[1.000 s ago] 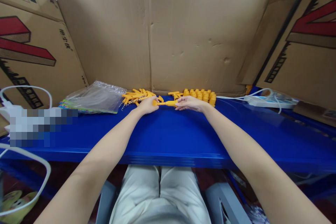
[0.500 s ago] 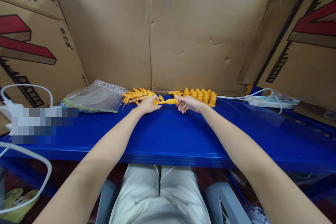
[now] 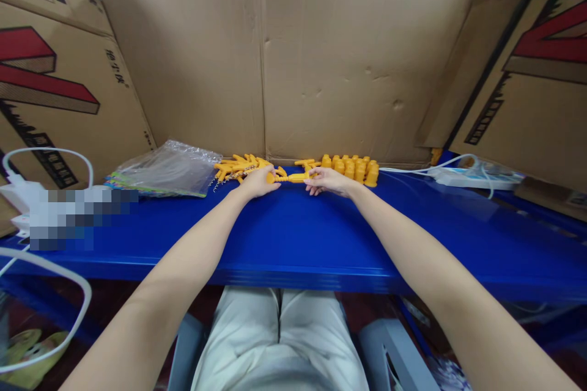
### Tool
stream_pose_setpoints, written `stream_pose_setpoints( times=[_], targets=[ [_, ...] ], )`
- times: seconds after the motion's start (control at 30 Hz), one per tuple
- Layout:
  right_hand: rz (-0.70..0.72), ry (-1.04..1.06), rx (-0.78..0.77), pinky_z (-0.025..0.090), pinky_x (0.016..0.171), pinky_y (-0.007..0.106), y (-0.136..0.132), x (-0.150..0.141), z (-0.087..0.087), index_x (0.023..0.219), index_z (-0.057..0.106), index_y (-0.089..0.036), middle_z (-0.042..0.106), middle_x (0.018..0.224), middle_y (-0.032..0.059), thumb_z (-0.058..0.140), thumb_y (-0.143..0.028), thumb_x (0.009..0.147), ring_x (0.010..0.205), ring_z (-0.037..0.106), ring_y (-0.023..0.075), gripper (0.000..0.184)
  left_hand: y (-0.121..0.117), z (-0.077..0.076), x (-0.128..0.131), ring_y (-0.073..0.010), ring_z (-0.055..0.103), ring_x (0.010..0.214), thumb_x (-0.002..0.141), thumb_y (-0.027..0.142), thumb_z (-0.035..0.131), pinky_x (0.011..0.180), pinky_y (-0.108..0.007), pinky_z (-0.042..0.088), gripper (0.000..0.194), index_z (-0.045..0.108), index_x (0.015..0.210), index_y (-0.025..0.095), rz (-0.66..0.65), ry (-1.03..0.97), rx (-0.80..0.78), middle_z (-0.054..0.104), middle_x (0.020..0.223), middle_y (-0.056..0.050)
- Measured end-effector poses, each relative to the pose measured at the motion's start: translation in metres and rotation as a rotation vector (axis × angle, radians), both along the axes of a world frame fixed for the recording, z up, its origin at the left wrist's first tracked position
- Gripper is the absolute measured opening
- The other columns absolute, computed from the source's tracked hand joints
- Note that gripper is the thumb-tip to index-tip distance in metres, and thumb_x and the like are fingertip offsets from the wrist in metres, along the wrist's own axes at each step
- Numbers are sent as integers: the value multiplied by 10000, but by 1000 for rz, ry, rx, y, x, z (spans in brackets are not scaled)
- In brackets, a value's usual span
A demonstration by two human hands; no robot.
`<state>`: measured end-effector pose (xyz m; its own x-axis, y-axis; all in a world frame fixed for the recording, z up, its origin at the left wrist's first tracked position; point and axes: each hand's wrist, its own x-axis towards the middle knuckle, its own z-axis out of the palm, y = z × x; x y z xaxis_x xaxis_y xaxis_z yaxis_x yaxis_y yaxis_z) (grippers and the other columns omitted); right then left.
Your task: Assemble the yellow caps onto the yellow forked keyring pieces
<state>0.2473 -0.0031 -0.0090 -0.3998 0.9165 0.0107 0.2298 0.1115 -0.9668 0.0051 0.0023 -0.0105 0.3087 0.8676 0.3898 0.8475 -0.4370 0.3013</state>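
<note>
On the smooth blue table [image 3: 293, 238], before the creased cardboard panel [image 3: 343, 67], the left hand [image 3: 260, 183] and right hand [image 3: 331, 182] pinch opposite ends of a slender, ridged, yellow plastic-looking piece [image 3: 297, 178].

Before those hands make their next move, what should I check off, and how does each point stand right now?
1. Left hand grips one end of the slim yellow piece: ok.
2. Right hand has its fingers at the other end: ok.
3. Slim yellow piece fully fitted together: cannot tell, too small and partly hidden.
4. Yellow cup-like pieces standing upright, grouped in rows: ok.
5. Small chains by the yellow pile free of tangles: cannot tell.
6. Clear plastic bags apart from both hands: ok.
</note>
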Motion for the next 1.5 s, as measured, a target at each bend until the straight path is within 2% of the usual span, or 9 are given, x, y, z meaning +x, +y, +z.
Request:
stream_pose_setpoints(
  times=[0.07, 0.27, 0.43, 0.67, 0.93, 1.23, 1.5],
  targets=[
    [-9, -3, 0, 507, 492, 159, -1, -2, 0, 839, 563, -145, 680, 644, 25, 713, -311, 833, 511, 624, 83, 224, 0, 0, 0, -230, 637, 875, 724, 386, 671, 758, -314, 462, 295, 569, 928, 199, -3, 10, 3, 669, 927, -43],
    [-8, -3, -33, 472, 437, 149, -5, -4, 3, 672, 583, -127, 672, 603, 59, 652, -362, 873, 466, 599, 78, 317, -2, 0, 1, -230, 636, 862, 726, 406, 673, 754, -318, 463, 319, 578, 951, 201, 11, 39, -3, 676, 918, -43],
    [3, 13, -34, 469, 438, 143, -7, -5, 4, 668, 586, -127, 671, 595, 61, 660, -387, 862, 466, 597, 79, 333, -3, 0, 1, -242, 637, 903, 729, 393, 680, 787, -328, 465, 310, 582, 950, 197, 5, 21, 1, 687, 965, -55],
    [-47, -3, -70, 428, 399, 161, -9, -8, 6, 700, 565, -136, 636, 560, 42, 567, -372, 930, 419, 555, 78, 329, -6, 1, 2, -260, 637, 960, 750, 404, 673, 824, -341, 466, 324, 583, 982, 197, 11, 41, 8, 689, 1014, -65],
    [-35, 42, -111, 445, 407, 163, -8, -8, 6, 686, 559, -147, 640, 554, 47, 563, -386, 928, 424, 571, 89, 340, -8, 2, 3, -272, 637, 985, 744, 409, 681, 857, -362, 470, 319, 583, 977, 215, 26, 10, 23, 689, 1032, -67],
    [-51, 60, -140, 465, 427, 174, -6, -8, 6, 726, 563, -144, 640, 561, 47, 557, -406, 928, 429, 579, 97, 331, -10, 3, 5, -275, 639, 990, 767, 427, 667, 861, -360, 468, 356, 574, 1048, 230, 66, 69, 37, 689, 1030, -67],
    [-60, 100, -181, 475, 440, 183, -7, -9, 7, 740, 542, -161, 637, 550, 35, 518, -383, 951, 431, 581, 103, 307, -17, 6, 8, -336, 633, 986, 780, 435, 669, 849, -400, 453, 389, 555, 1083, 220, 126, 94, 51, 686, 998, -116]
  ],
)
